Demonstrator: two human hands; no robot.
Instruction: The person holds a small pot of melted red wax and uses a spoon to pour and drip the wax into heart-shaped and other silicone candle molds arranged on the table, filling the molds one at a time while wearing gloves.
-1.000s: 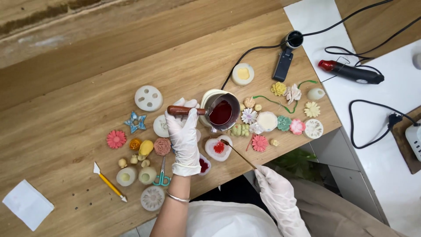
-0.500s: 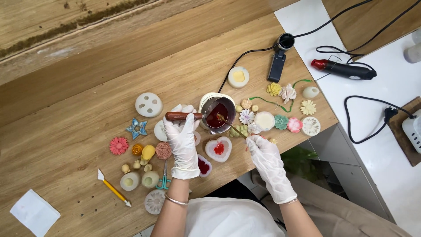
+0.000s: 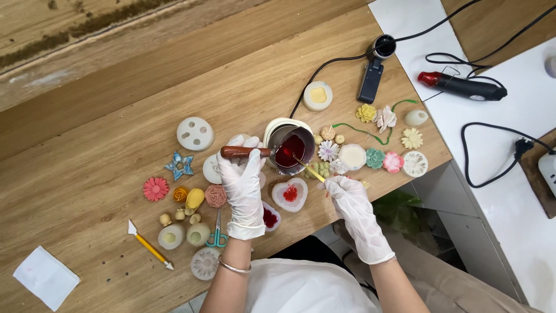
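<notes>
Left hand (image 3: 244,185) closed its grip on the wooden handle (image 3: 243,152) of the small metal pot (image 3: 291,152) above the worktop (image 3: 104,133); right hand (image 3: 350,200) pinched a yellow stick (image 3: 310,170) dipped in red liquid (image 3: 289,152). Steadying the pot level seemed advisable.

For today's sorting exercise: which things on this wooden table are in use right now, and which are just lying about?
In use:
left hand gripping the small metal pouring pot of red liquid by its wooden handle
right hand holding a thin yellow stick in the pot
white heart-shaped mould with red filling

Lying about:
green-handled scissors
blue star mould
yellow pencil-like tool
red-tipped black heat tool
</notes>
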